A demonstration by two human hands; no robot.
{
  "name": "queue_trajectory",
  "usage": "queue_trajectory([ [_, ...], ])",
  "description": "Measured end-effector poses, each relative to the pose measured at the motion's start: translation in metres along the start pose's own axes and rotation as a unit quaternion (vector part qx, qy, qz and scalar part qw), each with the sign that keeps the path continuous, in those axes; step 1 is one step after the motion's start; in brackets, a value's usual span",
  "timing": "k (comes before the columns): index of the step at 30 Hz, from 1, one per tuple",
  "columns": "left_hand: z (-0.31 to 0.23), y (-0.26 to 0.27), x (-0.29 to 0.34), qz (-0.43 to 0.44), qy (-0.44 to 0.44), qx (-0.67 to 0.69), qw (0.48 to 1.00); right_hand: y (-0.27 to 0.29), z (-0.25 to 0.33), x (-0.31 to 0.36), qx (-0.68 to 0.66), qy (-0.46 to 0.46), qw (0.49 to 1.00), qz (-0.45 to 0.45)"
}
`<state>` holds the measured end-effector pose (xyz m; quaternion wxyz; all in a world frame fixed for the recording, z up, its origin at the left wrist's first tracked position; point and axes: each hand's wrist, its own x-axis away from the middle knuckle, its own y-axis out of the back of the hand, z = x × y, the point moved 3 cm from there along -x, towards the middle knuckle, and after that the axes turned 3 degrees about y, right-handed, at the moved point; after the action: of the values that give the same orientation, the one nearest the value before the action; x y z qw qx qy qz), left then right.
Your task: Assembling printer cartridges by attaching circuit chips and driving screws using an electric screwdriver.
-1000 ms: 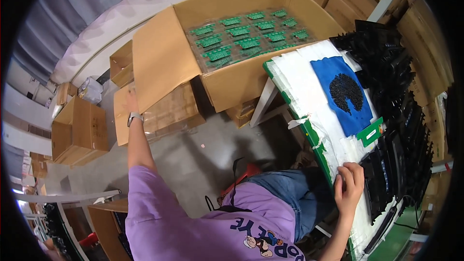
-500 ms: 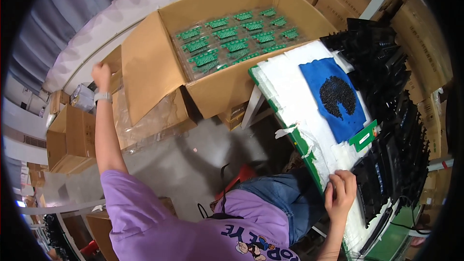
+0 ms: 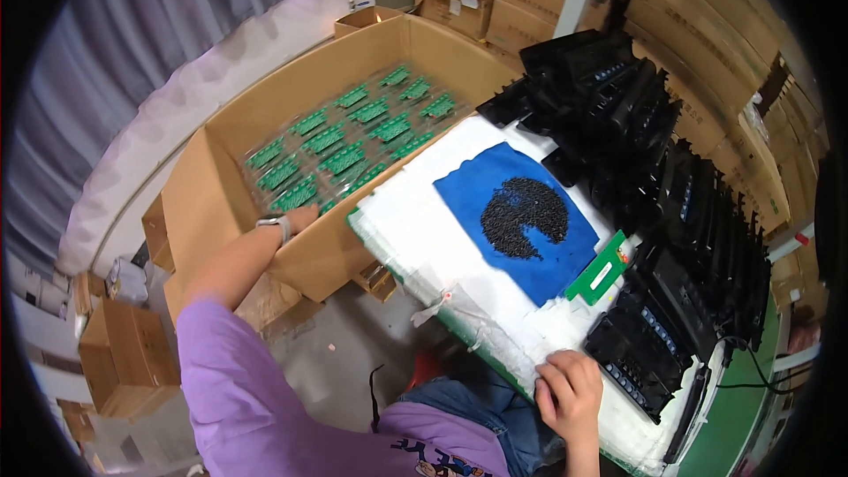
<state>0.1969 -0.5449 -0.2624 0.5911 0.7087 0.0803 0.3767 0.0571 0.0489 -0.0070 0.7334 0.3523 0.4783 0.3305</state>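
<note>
My left hand (image 3: 303,217) reaches over the near wall of a large cardboard box (image 3: 331,256), beside the green circuit boards (image 3: 343,159) laid in clear plastic trays inside. Its fingers are mostly hidden, so I cannot tell whether they grip a board. At the near edge of the white-covered table, my right hand (image 3: 570,389) rests with loosely bent fingers apart and nothing visible in them. Farther up the table, a blue cloth (image 3: 468,190) bears a pile of small black parts (image 3: 521,212). A single green board (image 3: 599,272) with a white label lies at the cloth's corner.
Black plastic housings (image 3: 640,336) are stacked along the table's right side, with a black cable (image 3: 751,362) near them. Cardboard cartons (image 3: 707,26) stand behind. An open carton (image 3: 124,358) sits on the floor at left, and a grey curtain (image 3: 203,26) hangs behind.
My left hand has come from the box's open flap on the left into the box beside the boards. My view has turned right; my right hand stays at the table edge.
</note>
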Motion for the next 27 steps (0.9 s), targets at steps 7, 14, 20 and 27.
queue_trajectory([
  [7,-0.033,0.027,0.015,0.04,-0.057,0.235,0.969,0.001,-0.007,0.001,0.008,-0.037,0.999,0.005],
  [14,-0.03,0.074,0.008,-0.131,0.039,0.083,0.987,0.003,-0.007,-0.005,0.008,-0.038,0.999,-0.009],
  [20,0.069,0.059,-0.046,-0.053,0.026,-0.018,0.998,0.008,-0.015,0.009,0.006,-0.069,0.997,-0.028],
  [27,0.081,0.058,-0.06,-0.064,-0.079,0.084,0.991,0.003,-0.024,0.023,-0.011,-0.006,1.0,-0.002],
])
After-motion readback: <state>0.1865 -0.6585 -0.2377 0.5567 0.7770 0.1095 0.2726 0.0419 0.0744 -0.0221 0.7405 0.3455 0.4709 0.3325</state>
